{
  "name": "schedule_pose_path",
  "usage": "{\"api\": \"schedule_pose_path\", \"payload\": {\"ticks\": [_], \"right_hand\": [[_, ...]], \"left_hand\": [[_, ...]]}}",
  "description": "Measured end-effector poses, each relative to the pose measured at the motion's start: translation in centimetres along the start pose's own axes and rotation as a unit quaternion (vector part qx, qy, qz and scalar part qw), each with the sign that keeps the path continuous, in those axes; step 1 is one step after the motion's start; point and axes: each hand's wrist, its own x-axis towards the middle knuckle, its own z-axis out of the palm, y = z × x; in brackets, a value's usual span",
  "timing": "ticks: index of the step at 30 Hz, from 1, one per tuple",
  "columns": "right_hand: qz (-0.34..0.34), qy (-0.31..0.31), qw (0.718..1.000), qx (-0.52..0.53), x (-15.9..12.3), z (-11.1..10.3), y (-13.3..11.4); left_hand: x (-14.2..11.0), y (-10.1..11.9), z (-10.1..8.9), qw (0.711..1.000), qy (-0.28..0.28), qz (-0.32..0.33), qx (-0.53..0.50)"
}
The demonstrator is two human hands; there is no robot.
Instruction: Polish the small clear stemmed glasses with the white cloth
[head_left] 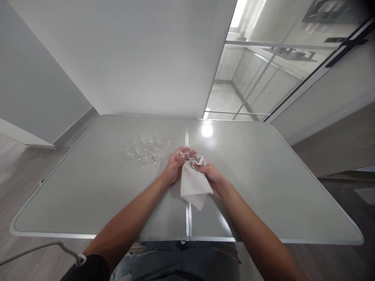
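Observation:
Near the middle of the table, my left hand (pixel 175 163) is closed around the bowl of a clear stemmed glass (pixel 185 153), which lies tilted. My right hand (pixel 211 174) pinches a white cloth (pixel 193 185) against the glass's lower end, thumb on top. The cloth drapes down below both hands. The stem and foot are mostly hidden by the cloth and fingers. To the left of my left hand, several clear stemmed glasses (pixel 148 148) stand grouped together on the table.
The grey folding table (pixel 88 195) has a metal seam (pixel 188 218) down its middle and a pale metal rim. A white wall (pixel 131 58) rises behind it. At the back right is a framed glass door (pixel 258 82). A cable (pixel 38 246) hangs at the lower left.

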Motion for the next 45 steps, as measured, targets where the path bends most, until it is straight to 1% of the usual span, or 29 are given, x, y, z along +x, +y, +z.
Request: {"api": "schedule_pose_path", "payload": {"ticks": [1,3,6,8,10,11,12,13,14,16,17,19,21,22,24,25,27,29,30,31,33,34,36,37,39,40,42,44,45], "right_hand": [[0.023,-0.004,0.999,0.024,0.0,-0.1,0.0],[0.011,-0.003,1.000,0.001,0.1,-0.1,0.1],[-0.097,0.015,0.983,-0.157,0.6,0.2,0.5],[-0.169,0.059,0.932,-0.315,0.9,0.3,0.9],[-0.202,0.121,0.866,-0.442,1.1,0.4,1.2],[-0.206,0.142,0.844,-0.474,1.1,0.4,1.2],[-0.205,0.147,0.841,-0.479,1.1,0.4,1.2],[-0.201,0.136,0.857,-0.455,1.1,0.4,1.2],[-0.190,0.113,0.888,-0.404,1.0,0.4,1.0],[-0.134,0.056,0.960,-0.241,0.7,0.4,0.6],[-0.089,0.032,0.984,-0.152,0.5,0.3,0.4],[-0.003,0.013,1.000,-0.018,0.2,0.2,0.1],[0.032,0.016,0.999,0.027,0.1,0.2,0.0],[0.022,0.021,0.999,0.015,0.2,0.3,0.1],[-0.046,0.037,0.995,-0.078,0.4,0.4,0.5],[-0.093,0.055,0.983,-0.151,0.6,0.5,0.7],[-0.168,0.101,0.935,-0.296,1.0,0.7,1.1],[-0.194,0.123,0.904,-0.360,1.1,0.7,1.3],[-0.188,0.114,0.912,-0.346,1.1,0.6,1.2],[-0.170,0.093,0.933,-0.302,1.0,0.5,1.0],[-0.097,0.041,0.981,-0.162,0.6,0.3,0.6],[-0.053,0.021,0.994,-0.090,0.5,0.2,0.4],[0.014,0.001,1.000,-0.002,0.2,0.0,0.1],[0.022,-0.003,1.000,0.004,0.2,0.0,0.2],[-0.020,0.002,0.998,-0.060,0.3,0.0,0.4],[-0.061,0.016,0.990,-0.125,0.5,0.1,0.6],[-0.143,0.073,0.946,-0.282,0.9,0.2,1.1],[-0.185,0.125,0.890,-0.397,1.1,0.3,1.4],[-0.190,0.131,0.881,-0.413,1.1,0.3,1.4]], "left_hand": [[0.0,0.0,0.1,1.000,-0.002,-0.004,0.000],[0.0,-0.1,0.1,1.000,0.010,0.003,0.007],[0.3,-0.6,-0.3,0.999,0.033,0.031,0.028],[0.6,-0.9,-0.7,0.997,0.038,0.048,0.042],[0.7,-1.0,-0.9,0.996,0.038,0.056,0.052],[0.7,-0.9,-0.9,0.996,0.038,0.057,0.054],[0.7,-0.9,-0.9,0.996,0.038,0.057,0.053],[0.7,-0.8,-0.9,0.997,0.036,0.053,0.049],[0.6,-0.6,-0.8,0.997,0.034,0.046,0.045],[0.5,-0.4,-0.6,0.999,0.025,0.029,0.033],[0.4,-0.3,-0.5,0.999,0.018,0.020,0.028],[0.3,-0.3,-0.3,1.000,0.007,0.007,0.021],[0.3,-0.4,-0.3,1.000,0.007,0.003,0.019],[0.4,-0.5,-0.4,1.000,0.012,0.004,0.021],[0.6,-0.8,-0.7,0.999,0.027,0.012,0.028],[0.7,-0.9,-0.8,0.999,0.034,0.020,0.033],[0.8,-1.0,-1.1,0.998,0.041,0.038,0.042],[0.9,-1.0,-1.2,0.997,0.042,0.049,0.046],[0.8,-0.9,-1.1,0.997,0.041,0.048,0.045],[0.7,-0.8,-1.0,0.998,0.038,0.041,0.041],[0.5,-0.6,-0.7,0.999,0.027,0.020,0.029],[0.3,-0.4,-0.6,1.000,0.019,0.009,0.023],[0.2,-0.3,-0.3,1.000,0.008,-0.007,0.015],[0.2,-0.3,-0.3,1.000,0.007,-0.010,0.014],[0.3,-0.5,-0.5,1.000,0.015,-0.003,0.018],[0.4,-0.6,-0.7,1.000,0.021,0.006,0.023],[0.6,-0.9,-1.0,0.998,0.031,0.027,0.036],[0.8,-1.0,-1.2,0.997,0.039,0.041,0.045],[0.8,-1.0,-1.3,0.997,0.041,0.042,0.046]]}}
